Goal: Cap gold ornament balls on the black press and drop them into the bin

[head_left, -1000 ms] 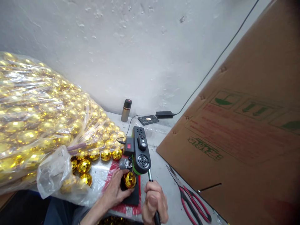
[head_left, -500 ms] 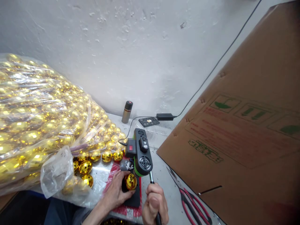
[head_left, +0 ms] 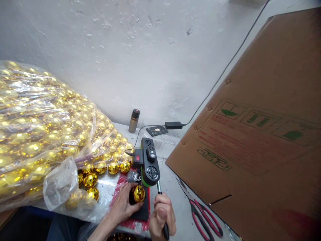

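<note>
My left hand [head_left: 123, 203] is closed around a shiny gold faceted ball [head_left: 138, 193], thumb and fingers on its sides. The ball rests over the black base plate of a small bench machine [head_left: 149, 161], under the machine's black head with round vents. My right hand [head_left: 162, 214] grips the machine's lever [head_left: 166, 231], a metal rod with a black handle, just right of the ball. A red plastic sheet [head_left: 137, 222] lies beneath the base. Behind my left fingers, a small clear bag [head_left: 133, 176] sits beside the machine.
A big clear plastic bag [head_left: 50, 127] of gold balls fills the left, with several loose balls [head_left: 90, 180] at its mouth. Scissors [head_left: 200, 214] lie at right before a large cardboard box [head_left: 250, 134]. Behind stand a bottle [head_left: 134, 121], a phone-like black slab [head_left: 156, 130] and a power adapter [head_left: 173, 125].
The view has shifted slightly, so things sit a little further left. Both hands keep their holds on the ball and the lever.
</note>
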Demonstrator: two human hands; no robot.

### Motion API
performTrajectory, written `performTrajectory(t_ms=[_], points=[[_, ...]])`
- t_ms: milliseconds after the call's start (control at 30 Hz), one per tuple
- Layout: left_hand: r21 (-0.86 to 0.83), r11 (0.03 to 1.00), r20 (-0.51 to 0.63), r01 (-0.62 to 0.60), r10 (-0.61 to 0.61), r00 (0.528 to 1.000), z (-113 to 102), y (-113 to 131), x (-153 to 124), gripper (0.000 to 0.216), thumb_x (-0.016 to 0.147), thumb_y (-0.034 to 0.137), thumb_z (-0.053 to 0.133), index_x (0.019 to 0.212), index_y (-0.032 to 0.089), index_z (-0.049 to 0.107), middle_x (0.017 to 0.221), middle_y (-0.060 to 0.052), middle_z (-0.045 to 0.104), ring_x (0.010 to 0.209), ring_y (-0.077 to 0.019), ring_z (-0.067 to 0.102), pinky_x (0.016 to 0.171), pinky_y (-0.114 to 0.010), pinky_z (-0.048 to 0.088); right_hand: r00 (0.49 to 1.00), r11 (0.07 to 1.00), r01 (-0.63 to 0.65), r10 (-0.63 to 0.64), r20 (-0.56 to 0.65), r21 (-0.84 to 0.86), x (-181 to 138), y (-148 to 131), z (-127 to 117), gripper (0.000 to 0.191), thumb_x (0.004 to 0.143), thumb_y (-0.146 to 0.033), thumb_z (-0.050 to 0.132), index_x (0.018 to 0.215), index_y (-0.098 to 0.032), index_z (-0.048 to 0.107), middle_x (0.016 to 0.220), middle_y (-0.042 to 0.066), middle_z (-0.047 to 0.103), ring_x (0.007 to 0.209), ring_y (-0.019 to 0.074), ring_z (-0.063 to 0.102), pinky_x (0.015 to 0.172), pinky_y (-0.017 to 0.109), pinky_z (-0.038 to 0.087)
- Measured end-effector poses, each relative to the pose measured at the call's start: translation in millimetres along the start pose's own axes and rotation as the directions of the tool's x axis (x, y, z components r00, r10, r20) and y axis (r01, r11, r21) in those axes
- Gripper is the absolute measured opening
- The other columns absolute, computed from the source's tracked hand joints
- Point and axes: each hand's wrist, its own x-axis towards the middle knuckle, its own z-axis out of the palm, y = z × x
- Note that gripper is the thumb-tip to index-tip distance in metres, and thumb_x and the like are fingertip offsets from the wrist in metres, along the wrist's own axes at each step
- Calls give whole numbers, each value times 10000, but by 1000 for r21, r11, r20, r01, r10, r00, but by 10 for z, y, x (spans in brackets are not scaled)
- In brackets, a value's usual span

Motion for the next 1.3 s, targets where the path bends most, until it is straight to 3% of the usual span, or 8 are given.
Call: performTrajectory(t_ms=[367,567,767,900,967,1067,1200,1300], points=[[8,1000,-31,-15,15,999,13,-31,0,503,725,288,780,1210,225,660,1215,-122,739,1165,-339,683,1041,-538,546,989,993,113,-109,98,-39,-79,61,-20,368,1096,-242,360,762,-228,514,709,-35,600,597,123,578,757,317,550],[17,999,-73,-33,34,997,12,-38,-6,534,740,323,808,1240,226,647,1227,-126,744,1160,-341,703,1026,-543,572,987,997,-83,82,136,6,320,-239,-85,337,1075,-168,398,760,-222,506,709,-27,535,575,106,529,518,226,417],[115,988,-159,-99,117,980,119,-365,-616,554,893,450,738,1395,276,582,1358,-156,704,1275,-382,672,1063,-581,566,959,963,-256,241,151,88,671,-467,-88,334,1064,-180,457,738,-216,518,679,-33,498,583,103,500,536,225,404],[188,968,-215,-167,207,954,85,-431,-848,1038,717,775,784,1551,270,426,1542,-208,556,1434,-465,517,1145,-643,477,972,970,-213,199,121,116,540,-411,-45,323,1057,-144,442,752,-213,524,700,-26,513,599,102,515,550,227,407],[211,968,-254,-138,190,948,-49,-302,-611,904,888,746,614,1589,236,357,1588,-211,504,1463,-423,493,1175,-618,448,978,975,-187,173,120,119,489,-389,-42,319,1051,-122,438,758,-212,524,704,-22,510,613,105,522,564,230,415],[346,937,-326,38,82,942,-311,-32,81,451,1077,411,372,1458,210,507,1490,-171,601,1425,-333,536,1175,-565,444,979,979,-175,161,124,109,471,-384,-53,310,1046,-103,432,768,-214,513,706,-26,498,602,99,507,559,224,414],[556,816,-230,158,-31,973,-494,138,898,302,1012,280,473,1210,166,671,1209,-185,726,1191,-359,666,1030,-512,515,978,981,-171,159,139,86,471,-395,-72,298,1047,-105,433,782,-218,510,716,-30,499,592,94,497,553,214,418],[573,804,-178,156,-63,982,-482,84,1104,232,964,262,550,1080,142,711,1005,-183,739,986,-357,720,876,-452,545,976,982,-172,160,147,75,467,-404,-76,298,1052,-112,430,789,-218,525,721,-28,506,593,95,499,546,214,415]])
